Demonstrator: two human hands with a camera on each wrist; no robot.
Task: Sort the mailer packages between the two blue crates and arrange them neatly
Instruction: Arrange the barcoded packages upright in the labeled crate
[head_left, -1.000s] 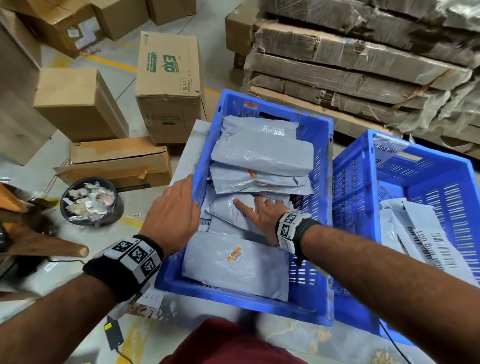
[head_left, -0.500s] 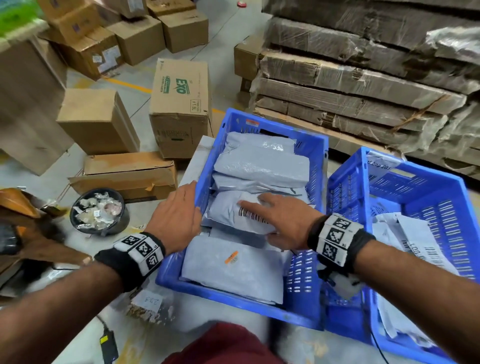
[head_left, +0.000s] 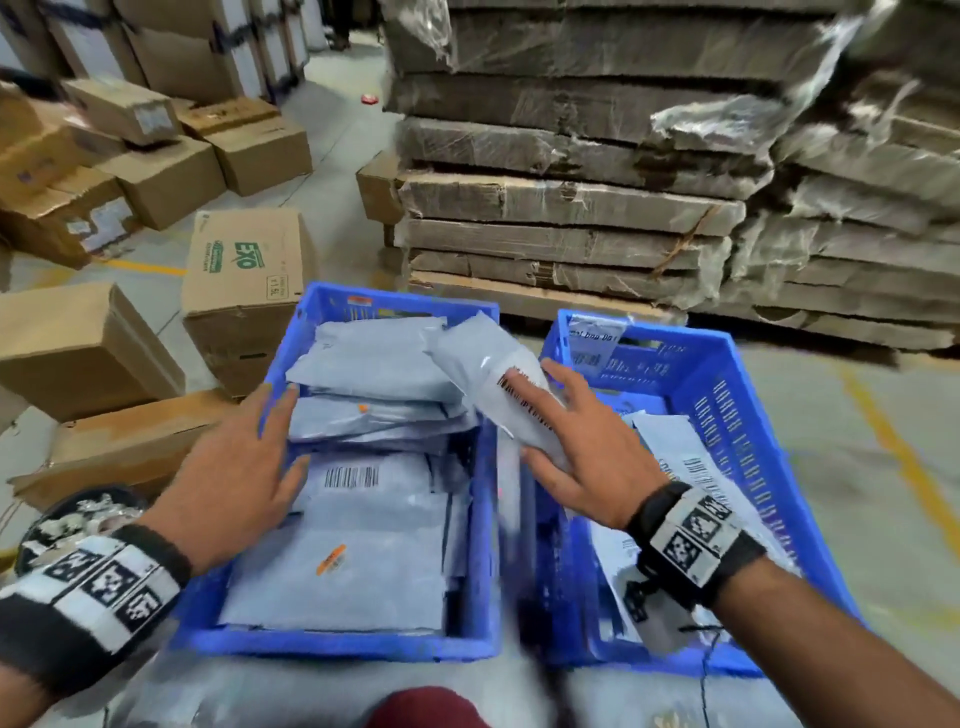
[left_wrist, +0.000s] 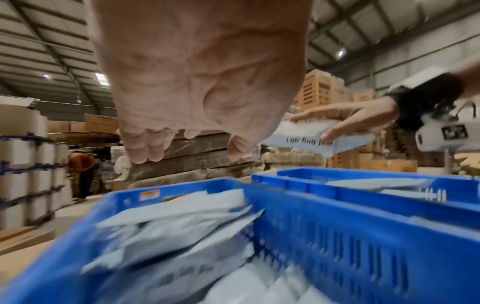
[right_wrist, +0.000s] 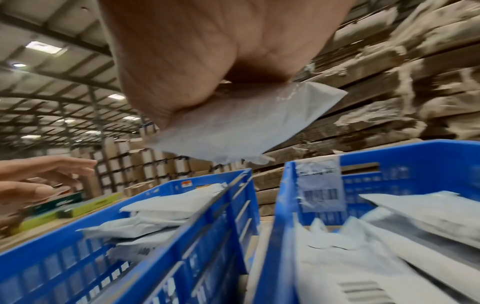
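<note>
Two blue crates stand side by side. The left crate (head_left: 337, 644) holds several grey mailers (head_left: 358, 551) in overlapping stacks. The right crate (head_left: 753, 410) holds a few white and grey mailers (head_left: 696, 457). My right hand (head_left: 587, 441) grips a grey mailer with a barcode label (head_left: 483, 364), lifted and tilted over the walls where the crates meet. From the left wrist that mailer (left_wrist: 311, 137) is pinched between thumb and fingers, and it (right_wrist: 246, 127) shows under the palm from the right wrist. My left hand (head_left: 254, 447) hovers with spread fingers over the left crate's left wall, holding nothing.
Cardboard boxes (head_left: 244, 270) crowd the floor to the left and behind. A tall stack of wrapped flat cardboard (head_left: 571, 208) on a pallet stands right behind the crates. A dark bowl of scraps (head_left: 78, 514) sits near my left wrist. A person (left_wrist: 83, 164) bends far off.
My right hand took hold of the barcode mailer in the left crate, lifted it and carried it right towards the other crate. My left hand came up off the crate's edge.
</note>
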